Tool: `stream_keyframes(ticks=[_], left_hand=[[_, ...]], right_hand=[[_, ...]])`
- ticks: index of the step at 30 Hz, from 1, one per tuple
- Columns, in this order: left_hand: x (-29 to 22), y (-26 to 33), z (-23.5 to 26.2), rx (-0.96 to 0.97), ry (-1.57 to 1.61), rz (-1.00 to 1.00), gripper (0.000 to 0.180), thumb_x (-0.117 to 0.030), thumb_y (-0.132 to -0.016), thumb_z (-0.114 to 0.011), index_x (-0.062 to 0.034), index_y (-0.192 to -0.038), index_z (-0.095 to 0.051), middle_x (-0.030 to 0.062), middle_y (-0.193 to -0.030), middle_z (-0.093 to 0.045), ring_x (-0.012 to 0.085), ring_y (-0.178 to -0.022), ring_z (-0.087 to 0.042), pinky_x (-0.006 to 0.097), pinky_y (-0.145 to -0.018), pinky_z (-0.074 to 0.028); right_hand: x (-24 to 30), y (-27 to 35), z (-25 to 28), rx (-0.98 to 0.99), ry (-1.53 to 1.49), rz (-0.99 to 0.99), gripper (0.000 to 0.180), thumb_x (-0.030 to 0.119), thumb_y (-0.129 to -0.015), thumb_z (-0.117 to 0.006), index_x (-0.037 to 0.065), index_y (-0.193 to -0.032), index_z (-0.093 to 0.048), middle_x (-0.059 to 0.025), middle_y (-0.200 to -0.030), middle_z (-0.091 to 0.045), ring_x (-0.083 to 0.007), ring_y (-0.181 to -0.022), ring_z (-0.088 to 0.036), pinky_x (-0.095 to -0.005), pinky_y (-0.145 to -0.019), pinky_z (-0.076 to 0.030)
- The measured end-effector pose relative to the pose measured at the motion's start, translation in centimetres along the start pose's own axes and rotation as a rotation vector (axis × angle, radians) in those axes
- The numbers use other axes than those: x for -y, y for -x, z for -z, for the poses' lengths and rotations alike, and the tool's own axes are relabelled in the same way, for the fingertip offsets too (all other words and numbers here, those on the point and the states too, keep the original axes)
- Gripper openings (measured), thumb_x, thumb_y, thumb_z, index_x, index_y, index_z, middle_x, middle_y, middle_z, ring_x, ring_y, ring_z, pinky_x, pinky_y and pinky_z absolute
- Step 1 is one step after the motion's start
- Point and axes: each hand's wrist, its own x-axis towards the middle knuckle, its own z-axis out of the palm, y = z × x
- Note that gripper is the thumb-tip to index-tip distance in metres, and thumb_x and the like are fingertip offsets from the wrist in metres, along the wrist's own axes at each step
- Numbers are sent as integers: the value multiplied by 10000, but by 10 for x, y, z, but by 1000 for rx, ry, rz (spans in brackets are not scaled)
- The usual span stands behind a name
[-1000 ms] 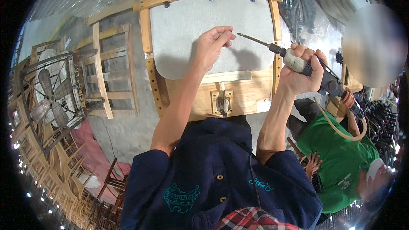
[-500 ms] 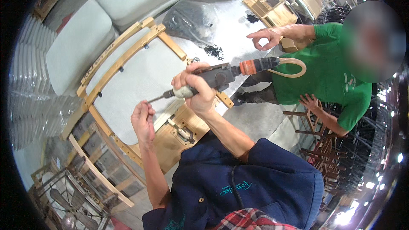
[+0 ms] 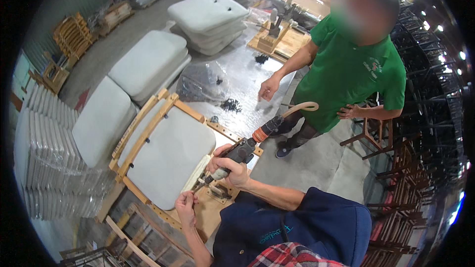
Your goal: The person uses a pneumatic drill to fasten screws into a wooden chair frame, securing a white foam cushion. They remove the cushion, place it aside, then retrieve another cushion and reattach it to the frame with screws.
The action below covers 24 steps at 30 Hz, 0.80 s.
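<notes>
A dark power screwdriver (image 3: 242,151) with an orange band is gripped in my right hand (image 3: 232,169), its long bit slanting down toward my left hand. The fingers of my left hand (image 3: 186,208) are pinched together at the bit's tip; what they hold there is too small to make out. Beneath and beyond my hands lies a light grey padded seat panel (image 3: 170,155), set in a wooden frame jig (image 3: 148,141) with curved bars and dark knobs. A metal toggle clamp (image 3: 220,191) sits on the jig's near wooden board, partly hidden by the tool.
A co-worker in a green shirt (image 3: 354,76) stands at the right, one hand hanging by the table. Small black parts (image 3: 231,105) lie in a pile on the plastic-covered table (image 3: 247,81). Grey pads (image 3: 148,62) are stacked beyond the jig; wrapped panels (image 3: 52,153) stand at left. Wooden chair frames (image 3: 396,198) line the right.
My view has tilted up and shows more of the far room. Both hands and the screwdriver now appear lower, nearer my body. The co-worker's raised hand has dropped.
</notes>
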Motion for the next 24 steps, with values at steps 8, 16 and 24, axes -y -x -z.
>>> stream_keyframes(ticks=[8, 16, 24], left_hand=[[-9, 28, -28, -14, -152, -122, 172, -164, -1013, -683, -7, -951, -711, 20, -760, -678, 70, -652, -580, 208, -622, -466], [-13, 44, -36, -44, -208, -188, 248, -229, -1032, -659, 3, -967, -718, 21, -805, -693, 69, -719, -596, 223, -683, -476], [-36, 55, -38, -227, -177, -295, 315, -317, -1012, -686, -5, -1001, -736, 46, -864, -724, 112, -883, -652, 247, -826, -501]], right_hand=[[31, 18, 1, -133, 3, 8, 191, -6, -833, -562, -13, -1024, -564, -133, -681, -576, -289, -641, -627, -469, -718, -542], [40, 28, 2, -129, -91, -5, 187, 23, -838, -548, 0, -1023, -558, -112, -692, -549, -292, -639, -599, -489, -726, -529], [37, 20, 7, -177, -161, -47, 180, 80, -857, -559, 40, -1032, -563, -85, -700, -547, -270, -655, -592, -487, -745, -520]])
